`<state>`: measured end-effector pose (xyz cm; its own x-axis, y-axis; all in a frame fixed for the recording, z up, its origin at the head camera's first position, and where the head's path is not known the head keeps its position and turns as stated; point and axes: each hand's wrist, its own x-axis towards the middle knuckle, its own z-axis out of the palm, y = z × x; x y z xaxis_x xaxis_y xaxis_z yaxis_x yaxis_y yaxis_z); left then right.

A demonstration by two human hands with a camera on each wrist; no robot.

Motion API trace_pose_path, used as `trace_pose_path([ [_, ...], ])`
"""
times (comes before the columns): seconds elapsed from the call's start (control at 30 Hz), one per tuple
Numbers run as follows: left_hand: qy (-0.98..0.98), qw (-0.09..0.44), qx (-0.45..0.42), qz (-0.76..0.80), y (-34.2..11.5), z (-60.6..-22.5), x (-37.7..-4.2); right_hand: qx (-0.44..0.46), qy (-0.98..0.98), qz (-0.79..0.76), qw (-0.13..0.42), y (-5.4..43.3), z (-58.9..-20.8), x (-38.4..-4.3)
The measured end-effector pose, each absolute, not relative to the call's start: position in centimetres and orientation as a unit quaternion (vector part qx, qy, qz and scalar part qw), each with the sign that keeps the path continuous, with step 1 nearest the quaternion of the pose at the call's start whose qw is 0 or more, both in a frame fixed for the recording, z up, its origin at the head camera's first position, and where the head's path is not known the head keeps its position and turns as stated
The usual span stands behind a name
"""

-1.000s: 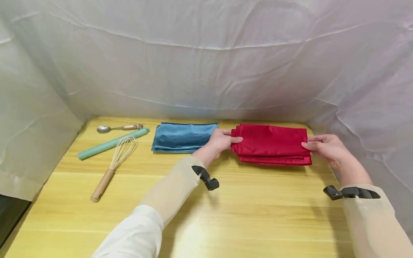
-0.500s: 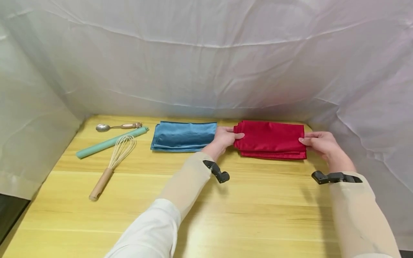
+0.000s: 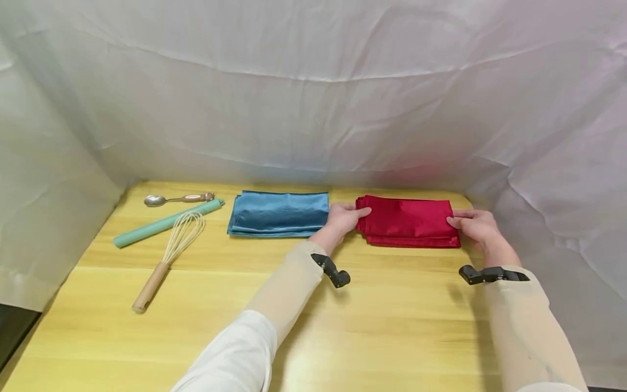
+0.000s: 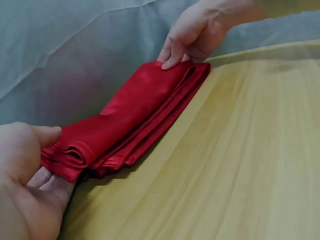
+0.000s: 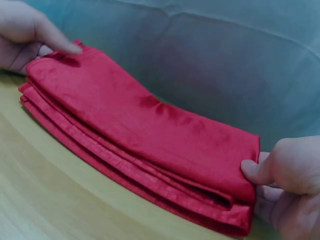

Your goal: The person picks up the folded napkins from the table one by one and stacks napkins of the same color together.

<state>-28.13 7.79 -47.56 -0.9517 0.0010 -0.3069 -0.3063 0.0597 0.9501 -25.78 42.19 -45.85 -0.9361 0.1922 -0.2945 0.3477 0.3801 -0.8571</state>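
A folded red satin cloth (image 3: 409, 220) is at the back right of the table, held at both short ends. My left hand (image 3: 343, 218) pinches its left end, thumb on top and fingers underneath. At the other end my right hand (image 3: 476, 224) grips the edge the same way. In the right wrist view the cloth (image 5: 145, 130) sags a little in the middle, its layers stacked along the front. The left wrist view shows its rolled fold (image 4: 75, 152) beside my left thumb. Just left of my left hand lies a folded blue satin cloth (image 3: 279, 215).
On the left of the wooden table (image 3: 392, 326) lie a metal spoon (image 3: 178, 199), a green rod (image 3: 166, 223) and a whisk (image 3: 168, 261) with a wooden handle. Pale fabric walls (image 3: 294, 109) rise at the back and both sides.
The red cloth has come down toward the table and shifted slightly left at its right end, both hands still holding it. The view has tilted a little. The other things have stayed put.
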Motion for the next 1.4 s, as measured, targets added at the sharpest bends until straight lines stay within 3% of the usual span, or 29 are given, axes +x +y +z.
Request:
trace_pose_path([
  [0.23,0.688,0.159,-0.07,0.704,7.2,-47.0,-27.1,0.131,0.833,-0.529,0.099,42.6,-45.4,-25.2],
  [0.57,0.687,0.085,-0.081,0.718,8.0,-47.8,-27.1,0.136,0.843,-0.52,0.015,42.0,-45.1,-26.3],
  [0.73,0.709,0.056,-0.112,0.694,8.6,-48.7,-27.1,0.161,0.803,-0.573,0.016,41.8,-46.6,-26.1],
  [0.9,0.718,0.049,-0.098,0.687,8.6,-48.9,-27.1,0.19,0.727,-0.66,0.004,41.4,-47.7,-25.5],
  [1.4,0.682,0.06,-0.074,0.725,8.3,-49.4,-27.1,0.201,0.698,-0.687,-0.03,41.2,-48.6,-25.1],
])
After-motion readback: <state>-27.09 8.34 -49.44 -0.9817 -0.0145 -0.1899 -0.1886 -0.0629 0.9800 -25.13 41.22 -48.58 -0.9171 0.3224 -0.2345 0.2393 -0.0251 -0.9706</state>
